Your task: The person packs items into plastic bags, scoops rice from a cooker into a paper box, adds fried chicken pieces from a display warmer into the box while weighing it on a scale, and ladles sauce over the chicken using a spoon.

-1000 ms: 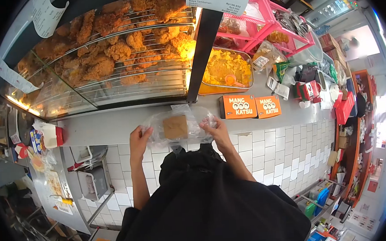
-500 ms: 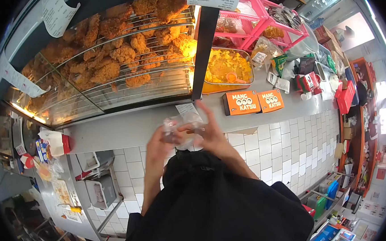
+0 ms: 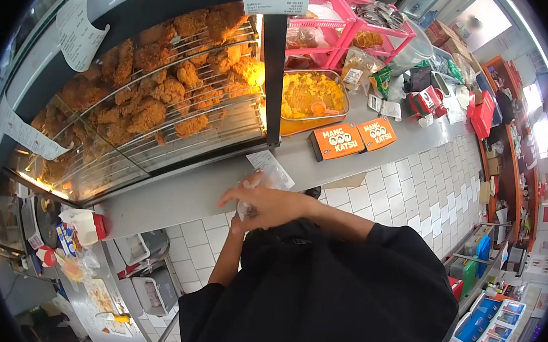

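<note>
My right hand reaches across in front of my body, its fingers spread, and lies over the bunched clear plastic bag. Most of my left hand is hidden beneath it, at the lower edge of the bag; its fingers cannot be made out. The brown item inside the bag is largely covered. Just beyond the hands, a printed receipt lies on the steel counter. Two orange boxes stand on the counter to the right.
A glass display case of fried chicken is at the back left. Behind the boxes is a tray of yellow food, with pink baskets beyond. A side table holds a board and a yellow-handled knife.
The bag, earlier stretched between both hands, is now bunched up. My right hand has crossed leftward over my left hand. The view has turned slightly, and more of the receipt shows.
</note>
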Action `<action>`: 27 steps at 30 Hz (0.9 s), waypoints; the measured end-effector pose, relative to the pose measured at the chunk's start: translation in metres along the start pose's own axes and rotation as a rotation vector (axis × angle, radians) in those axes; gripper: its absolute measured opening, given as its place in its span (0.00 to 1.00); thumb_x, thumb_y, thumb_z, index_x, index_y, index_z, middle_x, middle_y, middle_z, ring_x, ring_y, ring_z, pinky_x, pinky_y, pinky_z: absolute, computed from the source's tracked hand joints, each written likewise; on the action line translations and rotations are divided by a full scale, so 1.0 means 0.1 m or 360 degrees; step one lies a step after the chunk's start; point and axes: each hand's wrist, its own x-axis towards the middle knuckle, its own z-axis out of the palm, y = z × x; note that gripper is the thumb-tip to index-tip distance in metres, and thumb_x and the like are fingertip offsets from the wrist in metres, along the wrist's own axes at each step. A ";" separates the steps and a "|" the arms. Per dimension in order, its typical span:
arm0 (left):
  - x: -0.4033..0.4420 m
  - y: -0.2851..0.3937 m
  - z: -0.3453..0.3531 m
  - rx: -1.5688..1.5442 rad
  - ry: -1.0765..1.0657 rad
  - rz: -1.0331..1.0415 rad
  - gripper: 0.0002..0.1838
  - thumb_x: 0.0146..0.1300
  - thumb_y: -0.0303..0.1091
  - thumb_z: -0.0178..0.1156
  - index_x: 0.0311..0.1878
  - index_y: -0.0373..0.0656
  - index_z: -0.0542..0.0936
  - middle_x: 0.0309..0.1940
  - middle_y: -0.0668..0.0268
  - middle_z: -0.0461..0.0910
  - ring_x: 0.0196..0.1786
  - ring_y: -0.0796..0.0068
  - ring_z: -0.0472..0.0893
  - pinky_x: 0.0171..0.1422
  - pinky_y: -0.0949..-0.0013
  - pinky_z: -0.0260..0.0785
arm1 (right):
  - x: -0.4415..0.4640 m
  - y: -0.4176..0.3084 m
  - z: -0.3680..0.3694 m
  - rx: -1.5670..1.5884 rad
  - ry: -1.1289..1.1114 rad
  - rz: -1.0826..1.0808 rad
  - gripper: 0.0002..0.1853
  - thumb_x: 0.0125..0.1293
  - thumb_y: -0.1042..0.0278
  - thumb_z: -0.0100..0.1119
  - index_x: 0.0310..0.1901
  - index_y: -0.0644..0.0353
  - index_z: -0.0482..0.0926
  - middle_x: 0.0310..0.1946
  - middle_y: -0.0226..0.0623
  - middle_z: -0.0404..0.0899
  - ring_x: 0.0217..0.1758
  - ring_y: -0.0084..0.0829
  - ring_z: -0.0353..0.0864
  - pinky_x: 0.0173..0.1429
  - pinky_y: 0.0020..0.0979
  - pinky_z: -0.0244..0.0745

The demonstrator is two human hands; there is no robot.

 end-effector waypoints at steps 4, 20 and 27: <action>0.23 -0.26 -0.07 0.1045 -0.0160 0.0231 0.36 0.58 0.49 0.68 0.67 0.44 0.70 0.64 0.59 0.72 0.68 0.58 0.70 0.73 0.55 0.61 | -0.08 -0.26 0.19 -0.1520 0.0223 -0.0117 0.27 0.55 0.62 0.70 0.56 0.59 0.72 0.36 0.43 0.85 0.41 0.43 0.87 0.55 0.47 0.72; 0.55 0.35 0.28 0.1177 -0.0460 -0.0581 0.19 0.77 0.48 0.49 0.48 0.47 0.85 0.39 0.60 0.85 0.46 0.62 0.82 0.59 0.61 0.70 | -0.39 1.37 -0.51 0.0229 0.1527 -0.0289 0.25 0.72 0.49 0.58 0.62 0.59 0.75 0.56 0.38 0.80 0.64 0.35 0.75 0.70 0.37 0.66; 1.48 1.08 2.00 0.0786 -0.0556 0.0792 0.13 0.68 0.39 0.57 0.51 0.47 0.82 0.40 0.57 0.83 0.47 0.57 0.82 0.58 0.58 0.69 | -1.42 2.31 -0.88 0.1836 0.1627 -0.0051 0.30 0.80 0.41 0.36 0.70 0.54 0.68 0.60 0.34 0.76 0.61 0.31 0.76 0.66 0.35 0.72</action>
